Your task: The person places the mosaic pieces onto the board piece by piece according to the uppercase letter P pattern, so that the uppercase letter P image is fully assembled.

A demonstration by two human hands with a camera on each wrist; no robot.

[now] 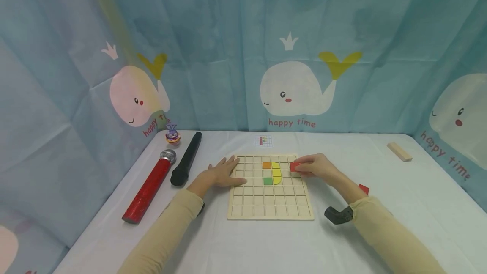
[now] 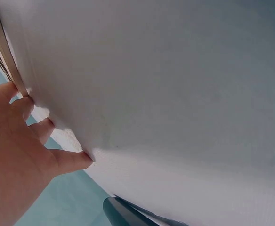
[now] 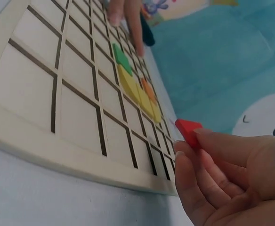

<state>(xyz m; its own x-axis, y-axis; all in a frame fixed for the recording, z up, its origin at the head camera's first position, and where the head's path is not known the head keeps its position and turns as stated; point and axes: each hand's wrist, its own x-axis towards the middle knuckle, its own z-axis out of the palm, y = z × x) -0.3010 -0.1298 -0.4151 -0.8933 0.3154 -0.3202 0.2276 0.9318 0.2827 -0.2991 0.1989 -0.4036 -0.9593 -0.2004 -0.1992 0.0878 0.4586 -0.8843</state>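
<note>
A wooden grid board [image 1: 258, 211] lies flat on the white table. In its cells sit an orange square tile [image 1: 266, 165], several yellow tiles [image 1: 276, 173] in a column and a green square tile [image 1: 268, 181]. My right hand [image 1: 316, 166] pinches a red tile [image 3: 188, 131] between thumb and fingers, above the board's right edge. My left hand [image 1: 222, 173] rests with fingers spread at the board's left edge, its fingertips on the board and table; in the left wrist view the left hand [image 2: 22, 141] shows from the side.
A red microphone [image 1: 147, 190] and a black microphone [image 1: 186, 160] lie on the left, near a small purple figurine [image 1: 173, 134]. Behind the board is a printed pattern card [image 1: 265, 141]. On the right are a wooden block [image 1: 399, 152] and another red piece [image 1: 364, 189], partly behind the forearm.
</note>
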